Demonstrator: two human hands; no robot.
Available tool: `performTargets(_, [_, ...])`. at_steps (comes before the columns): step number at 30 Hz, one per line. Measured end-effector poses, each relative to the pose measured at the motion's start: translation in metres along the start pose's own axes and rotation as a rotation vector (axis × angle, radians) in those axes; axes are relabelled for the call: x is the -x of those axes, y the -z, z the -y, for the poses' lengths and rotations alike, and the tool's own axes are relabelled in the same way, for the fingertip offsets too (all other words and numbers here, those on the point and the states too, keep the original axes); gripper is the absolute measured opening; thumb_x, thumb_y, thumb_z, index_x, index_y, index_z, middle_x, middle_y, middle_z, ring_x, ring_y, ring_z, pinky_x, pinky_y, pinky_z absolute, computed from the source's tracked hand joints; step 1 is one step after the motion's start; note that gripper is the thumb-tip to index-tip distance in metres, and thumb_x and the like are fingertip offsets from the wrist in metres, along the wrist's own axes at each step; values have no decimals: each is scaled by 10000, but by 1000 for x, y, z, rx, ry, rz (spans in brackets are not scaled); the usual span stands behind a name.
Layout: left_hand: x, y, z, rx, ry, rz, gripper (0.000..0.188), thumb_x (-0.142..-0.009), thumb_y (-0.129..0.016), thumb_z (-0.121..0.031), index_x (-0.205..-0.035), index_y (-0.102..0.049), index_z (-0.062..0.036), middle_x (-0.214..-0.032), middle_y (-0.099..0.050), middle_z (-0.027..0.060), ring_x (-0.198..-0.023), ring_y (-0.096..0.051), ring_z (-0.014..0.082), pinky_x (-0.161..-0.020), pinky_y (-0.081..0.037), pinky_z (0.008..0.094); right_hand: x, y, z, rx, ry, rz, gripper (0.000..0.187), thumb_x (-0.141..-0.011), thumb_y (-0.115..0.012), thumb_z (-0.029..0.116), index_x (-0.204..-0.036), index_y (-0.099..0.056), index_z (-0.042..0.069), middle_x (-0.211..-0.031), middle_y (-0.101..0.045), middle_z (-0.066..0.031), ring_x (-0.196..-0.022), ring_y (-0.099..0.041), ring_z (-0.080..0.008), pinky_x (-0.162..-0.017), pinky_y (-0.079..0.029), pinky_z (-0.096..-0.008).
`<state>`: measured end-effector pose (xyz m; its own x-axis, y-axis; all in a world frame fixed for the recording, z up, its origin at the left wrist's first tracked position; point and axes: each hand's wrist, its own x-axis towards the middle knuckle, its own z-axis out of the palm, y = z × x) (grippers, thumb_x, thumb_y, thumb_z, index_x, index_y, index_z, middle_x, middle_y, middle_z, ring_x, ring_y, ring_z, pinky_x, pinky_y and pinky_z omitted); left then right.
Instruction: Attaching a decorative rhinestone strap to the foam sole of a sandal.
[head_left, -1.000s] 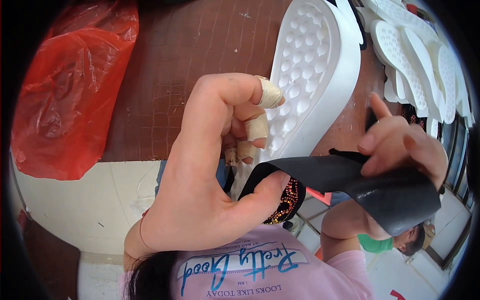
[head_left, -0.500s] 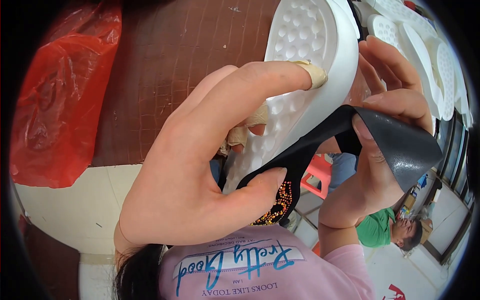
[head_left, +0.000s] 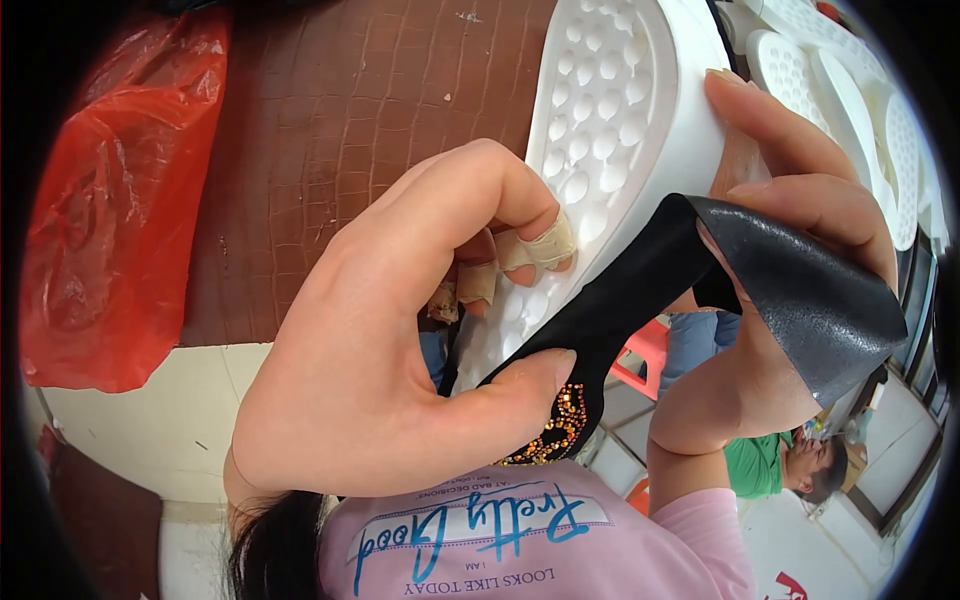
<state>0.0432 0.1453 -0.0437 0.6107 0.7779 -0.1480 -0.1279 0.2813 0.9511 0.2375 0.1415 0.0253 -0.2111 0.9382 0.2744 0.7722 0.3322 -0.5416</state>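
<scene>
A thick white shoe sole [head_left: 610,110] with a dimpled face hangs between my hands, tilted over the table edge. A black strap upper [head_left: 620,300] with orange and gold rhinestones runs along its near side. My left hand [head_left: 390,300] is closed on the sole and strap, its thumb on the strap by the rhinestones and its taped fingers curled on the dimples. My right hand [head_left: 790,190] pinches the strap's far end, where a shiny dark grey lining [head_left: 810,300] folds back over the fingers. Its raised forefinger touches the sole's side wall. The sole's underside is hidden.
The brown, crocodile-patterned tabletop [head_left: 330,100] lies beyond my left hand, with a red plastic bag [head_left: 120,220] at its left edge. Several white soles [head_left: 850,100] are stacked at the far right. A person in green [head_left: 755,465] and a red stool [head_left: 645,355] are in the background.
My left forefinger has drawn back from the sole's rim and curled onto its dimpled face. My right hand and the strap's end have shifted slightly right, and the right forefinger now meets the sole's side.
</scene>
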Motion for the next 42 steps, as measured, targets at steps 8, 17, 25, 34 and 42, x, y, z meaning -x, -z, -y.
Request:
performTargets(8, [-6, 1, -4, 17, 57, -32, 327, -614, -619, -19, -909, -481, -49, -749, -457, -23, -653, -354, 57, -600, -271, 162, -5, -12, 4, 99, 5, -62, 103, -701, -673, 66, -757, -586, 74, -996, -653, -180, -980, -609, -287, -946, -425, -380])
performTargets(17, [-13, 2, -7, -44, 54, -74, 250, -642, -660, -56, -825, -491, -65, -688, -456, -44, -593, -340, 43, -560, -269, 158, -12, -13, -5, 144, 104, -31, 100, -674, -656, 81, -734, -580, 57, -958, -660, -174, -958, -616, -287, -995, -388, -451])
performTargets(25, [-13, -7, 0, 16, 20, -153, 247, -666, -684, -66, -816, -487, -69, -682, -478, -46, -587, -357, 34, -558, -278, 152, -7, -16, -5, 161, 45, -75, 87, -673, -619, 99, -725, -573, 46, -934, -661, -173, -935, -619, -282, -998, -385, -462])
performTargets(34, [-6, -33, 7, 98, -67, -361, 319, -675, -686, -72, -936, -504, -45, -786, -507, -8, -639, -396, 53, -578, -301, 154, 4, -25, -1, 80, 51, -188, 118, -668, -588, 96, -766, -598, 32, -910, -659, -166, -908, -618, -275, -970, -405, -427])
performTargets(42, [-27, -36, 14, -16, -336, -473, 436, -680, -691, -56, -1061, -482, -22, -898, -523, 32, -739, -452, 80, -632, -351, 164, 11, -16, -4, 119, -29, -168, 151, -661, -590, 87, -796, -605, 23, -909, -654, -158, -902, -611, -265, -943, -413, -395])
